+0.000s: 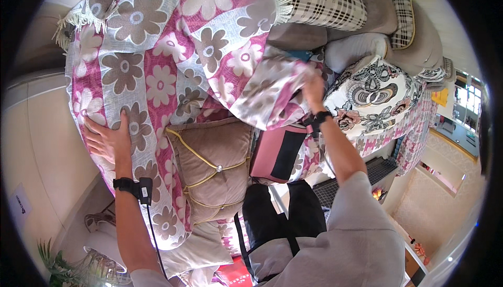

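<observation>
A large fringed sofa cover (126, 67) with magenta and grey stripes and big flowers drapes over the left part of the sofa. My left hand (107, 137) lies on its left side with the fingers spread. To the right, a bunched fold of the same cover is in my right hand (313, 90), whose fingers look closed round it, slightly blurred. Below that fold lies a pink and black box (277, 153), its far edge covered by the cloth. A brown cushion (212, 169) with yellow cord and a central button leans beside the box.
A white patterned cushion or cloth (369, 93) sits right of my right hand. Plaid (327, 4) and grey cushions (359, 51) line the sofa back. Below the brown cushion are a beige pillow (196, 247) and a red item (236, 272). A plant (55, 263) stands lower left.
</observation>
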{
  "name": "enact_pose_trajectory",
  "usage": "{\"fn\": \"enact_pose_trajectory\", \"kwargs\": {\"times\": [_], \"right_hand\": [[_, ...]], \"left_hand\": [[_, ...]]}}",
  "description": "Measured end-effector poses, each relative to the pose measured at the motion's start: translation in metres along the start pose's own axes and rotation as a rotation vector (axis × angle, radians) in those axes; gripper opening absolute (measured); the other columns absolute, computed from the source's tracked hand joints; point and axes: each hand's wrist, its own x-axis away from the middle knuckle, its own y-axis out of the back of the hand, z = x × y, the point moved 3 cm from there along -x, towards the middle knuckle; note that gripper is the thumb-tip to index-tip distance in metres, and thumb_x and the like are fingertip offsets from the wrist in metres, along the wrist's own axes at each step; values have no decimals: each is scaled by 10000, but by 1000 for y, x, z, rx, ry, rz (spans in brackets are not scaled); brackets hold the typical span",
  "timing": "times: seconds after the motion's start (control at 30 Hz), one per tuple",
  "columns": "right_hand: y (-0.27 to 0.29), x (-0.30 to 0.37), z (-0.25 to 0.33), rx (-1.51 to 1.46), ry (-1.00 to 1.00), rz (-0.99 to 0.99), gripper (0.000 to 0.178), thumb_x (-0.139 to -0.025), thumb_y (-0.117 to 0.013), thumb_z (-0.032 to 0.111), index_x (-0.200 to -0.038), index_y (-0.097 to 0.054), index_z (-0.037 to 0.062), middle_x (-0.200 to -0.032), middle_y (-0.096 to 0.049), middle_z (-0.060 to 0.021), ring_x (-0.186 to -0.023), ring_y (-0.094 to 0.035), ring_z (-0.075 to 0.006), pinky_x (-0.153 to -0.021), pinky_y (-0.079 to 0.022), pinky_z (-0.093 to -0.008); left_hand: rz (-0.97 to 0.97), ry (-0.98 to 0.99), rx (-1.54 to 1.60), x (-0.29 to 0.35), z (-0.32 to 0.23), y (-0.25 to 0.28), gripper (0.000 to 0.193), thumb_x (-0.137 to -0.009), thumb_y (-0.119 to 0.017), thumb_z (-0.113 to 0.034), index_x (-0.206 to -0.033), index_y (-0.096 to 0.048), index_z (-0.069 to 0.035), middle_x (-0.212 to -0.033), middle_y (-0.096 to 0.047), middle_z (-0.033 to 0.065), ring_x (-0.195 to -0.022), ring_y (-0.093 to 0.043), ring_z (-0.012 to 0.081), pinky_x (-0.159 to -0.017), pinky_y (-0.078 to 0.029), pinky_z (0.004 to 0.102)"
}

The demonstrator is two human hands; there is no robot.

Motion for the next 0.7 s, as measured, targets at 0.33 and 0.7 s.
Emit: {"fn": "enact_pose_trajectory", "kwargs": {"times": [0.33, 0.7], "right_hand": [[202, -91, -21, -722, -388, -256, 242, -1031, -517, 211, -1113, -572, -10, -933, -613, -69, -845, -659, -180, -783, -606, -340], [174, -98, -52, -439, -379, 119, 190, -796, -645, 66, -958, -609, -26, -826, -659, -133, -763, -662, -231, -649, -535, -367]], "left_hand": [[216, 15, -3, -5, 0, -7, 1133, -746, -633, -762, -1551, -223, -78, -1467, -367, 254, -1344, -386, 417, -1063, -339, 550], [365, -803, 928, -75, -320, 174, 747, -840, -699, -111, -1506, -381, -229, -1577, -312, 158, -1279, -514, 359, -1006, -479, 426]]}}
